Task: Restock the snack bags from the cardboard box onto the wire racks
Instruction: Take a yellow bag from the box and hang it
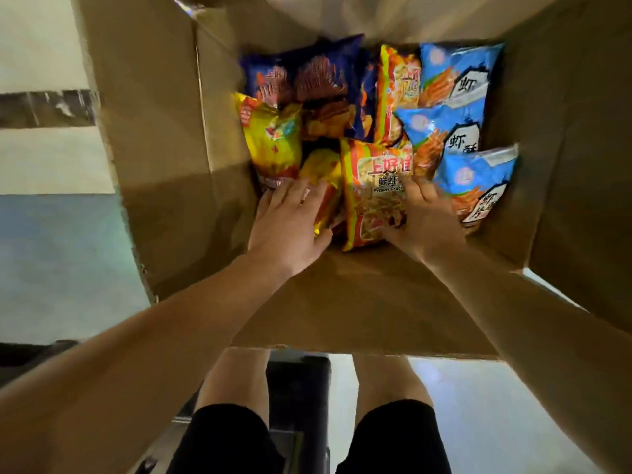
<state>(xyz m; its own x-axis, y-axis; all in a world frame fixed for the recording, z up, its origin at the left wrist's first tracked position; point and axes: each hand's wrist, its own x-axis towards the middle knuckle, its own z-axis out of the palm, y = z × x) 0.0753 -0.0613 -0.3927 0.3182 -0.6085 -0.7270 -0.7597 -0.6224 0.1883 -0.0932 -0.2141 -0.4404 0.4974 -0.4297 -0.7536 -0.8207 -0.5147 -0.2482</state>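
With both arms reaching down into the cardboard box, left hand flat on a yellow snack bag near the box's left wall, fingers straight, gripping nothing. Right hand against the right edge of the orange prawn-cracker bag; fingers hidden behind the bag, grasp cannot be told. Blue bags stacked along the right wall, dark blue bags at the far wall. Bare cardboard floor open along the near wall. No wire racks visible.
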